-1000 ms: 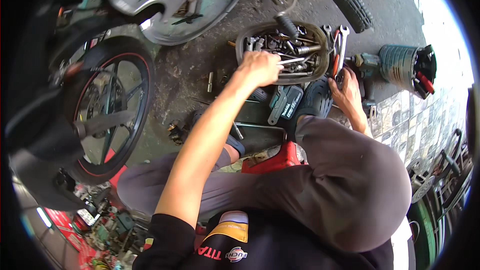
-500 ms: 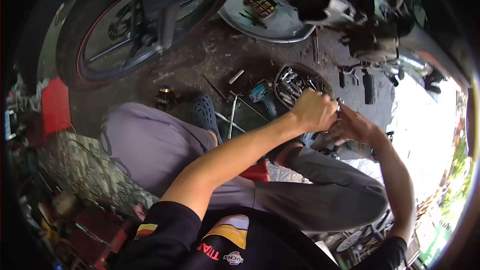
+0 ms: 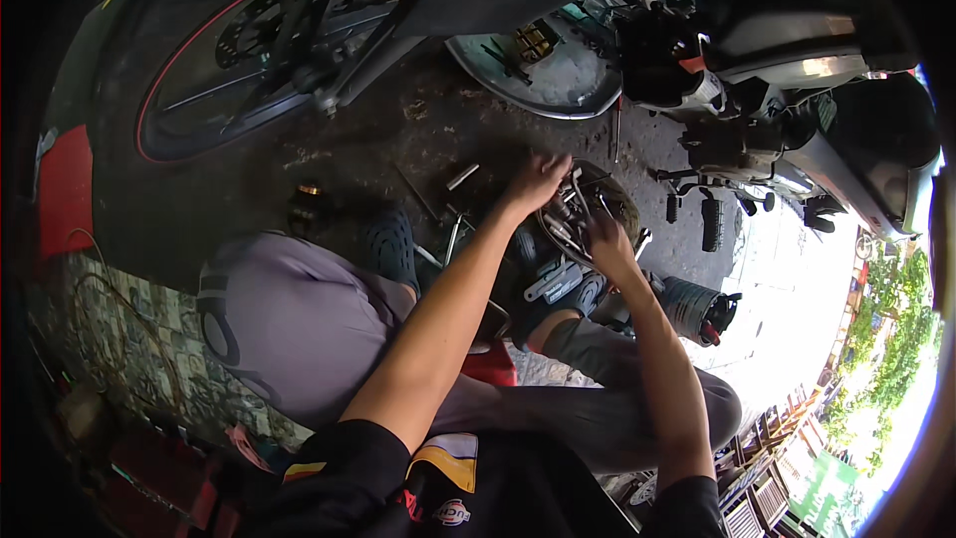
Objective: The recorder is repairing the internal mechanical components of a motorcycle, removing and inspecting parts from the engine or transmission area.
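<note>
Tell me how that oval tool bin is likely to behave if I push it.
The oval tool bin is probably heavy for its size, since metal tools crowd it. Those tools look loose and overlapping, so they may well shift and rattle. Its broad shape suggests sliding rather than tipping, though part of it is hidden.

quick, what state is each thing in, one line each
Tool bin, uncovered, holding metal tools
Left hand, at the bin's left side, grip unclear
Right hand, over the bin, grip unclear
Metal tube, lying down
Tray, bearing loose parts
Left clog, worn
</note>
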The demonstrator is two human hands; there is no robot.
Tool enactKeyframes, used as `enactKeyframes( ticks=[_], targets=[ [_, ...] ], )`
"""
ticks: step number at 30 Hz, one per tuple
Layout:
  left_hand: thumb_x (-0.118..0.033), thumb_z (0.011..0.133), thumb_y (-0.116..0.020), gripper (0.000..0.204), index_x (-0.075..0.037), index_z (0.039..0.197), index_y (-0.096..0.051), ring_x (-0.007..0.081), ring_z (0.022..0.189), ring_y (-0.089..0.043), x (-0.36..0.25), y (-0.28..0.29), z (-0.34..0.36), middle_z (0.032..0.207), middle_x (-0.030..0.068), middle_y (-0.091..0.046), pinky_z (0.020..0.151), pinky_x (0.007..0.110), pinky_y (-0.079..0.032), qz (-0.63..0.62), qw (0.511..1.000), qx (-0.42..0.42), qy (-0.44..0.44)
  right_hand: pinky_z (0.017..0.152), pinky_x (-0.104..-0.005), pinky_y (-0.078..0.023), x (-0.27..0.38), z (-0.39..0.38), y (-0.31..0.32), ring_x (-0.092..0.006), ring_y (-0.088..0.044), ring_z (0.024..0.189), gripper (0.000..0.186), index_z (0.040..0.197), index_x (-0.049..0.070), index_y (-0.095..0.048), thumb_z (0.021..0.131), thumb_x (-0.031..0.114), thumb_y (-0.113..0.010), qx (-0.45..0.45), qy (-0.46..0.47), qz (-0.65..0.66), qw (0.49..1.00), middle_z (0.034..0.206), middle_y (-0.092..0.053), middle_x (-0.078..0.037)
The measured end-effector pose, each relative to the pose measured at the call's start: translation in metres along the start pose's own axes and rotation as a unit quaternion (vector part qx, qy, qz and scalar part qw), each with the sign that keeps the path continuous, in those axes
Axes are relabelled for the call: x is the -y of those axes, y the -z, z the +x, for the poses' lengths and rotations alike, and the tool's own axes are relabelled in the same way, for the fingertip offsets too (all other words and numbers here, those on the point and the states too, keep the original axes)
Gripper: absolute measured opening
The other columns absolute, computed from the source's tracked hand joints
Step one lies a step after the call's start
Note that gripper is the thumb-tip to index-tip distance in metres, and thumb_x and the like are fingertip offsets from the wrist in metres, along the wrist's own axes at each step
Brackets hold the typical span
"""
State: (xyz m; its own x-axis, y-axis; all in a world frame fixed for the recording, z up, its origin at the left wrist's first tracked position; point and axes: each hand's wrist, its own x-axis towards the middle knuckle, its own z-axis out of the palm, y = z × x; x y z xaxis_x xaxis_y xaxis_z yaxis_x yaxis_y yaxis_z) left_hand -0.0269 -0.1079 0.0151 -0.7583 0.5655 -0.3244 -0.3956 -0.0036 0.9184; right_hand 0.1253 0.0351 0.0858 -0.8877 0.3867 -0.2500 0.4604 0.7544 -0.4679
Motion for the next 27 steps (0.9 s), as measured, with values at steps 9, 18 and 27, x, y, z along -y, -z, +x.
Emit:
enactKeyframes(
  ticks=[9, 18, 27],
  targets=[
    [-0.023, 0.094, -0.07, 0.024, -0.001, 0.091, -0.077, 0.0098, 0.066, -0.061, -0.124, 0.018, 0.085, 0.072, 0.0038, -0.072, 0.066, 0.031, -0.049, -0.088, 0.972, -0.124, -0.18, 0.077, -0.0444, -0.05, 0.108, 0.123, 0.0, -0.0345, -0.068, 0.085, 0.027, 0.116, 0.001, -0.067, 0.102, 0.022, -0.056, -0.127, -0.015, 0.203, 0.971, 0.089, -0.071, -0.017],
    [-0.026, 0.091, -0.073, 0.025, -0.002, 0.098, -0.079, 0.0145, 0.079, -0.068, -0.138, 0.017, 0.096, 0.083, 0.0079, -0.075, 0.075, 0.033, -0.053, -0.002, 0.975, -0.094, -0.202, 0.077, -0.0427, -0.05, 0.094, 0.157, -0.017, -0.0332, -0.066, 0.083, 0.026, 0.114, 0.002, -0.067, 0.102, 0.022, -0.056, -0.171, 0.03, 0.261, 0.95, 0.09, -0.07, -0.018],
    [-0.024, 0.092, -0.074, 0.023, -0.005, 0.103, -0.079, 0.0199, 0.084, -0.074, -0.152, 0.011, 0.094, 0.09, 0.0124, -0.078, 0.076, 0.035, -0.055, 0.038, 0.97, -0.095, -0.218, 0.092, -0.044, -0.049, 0.095, 0.171, -0.006, -0.0425, -0.066, 0.106, 0.03, 0.122, 0.003, -0.065, 0.103, 0.023, -0.054, -0.144, 0.044, 0.23, 0.961, 0.108, -0.071, -0.024]
  ],
)
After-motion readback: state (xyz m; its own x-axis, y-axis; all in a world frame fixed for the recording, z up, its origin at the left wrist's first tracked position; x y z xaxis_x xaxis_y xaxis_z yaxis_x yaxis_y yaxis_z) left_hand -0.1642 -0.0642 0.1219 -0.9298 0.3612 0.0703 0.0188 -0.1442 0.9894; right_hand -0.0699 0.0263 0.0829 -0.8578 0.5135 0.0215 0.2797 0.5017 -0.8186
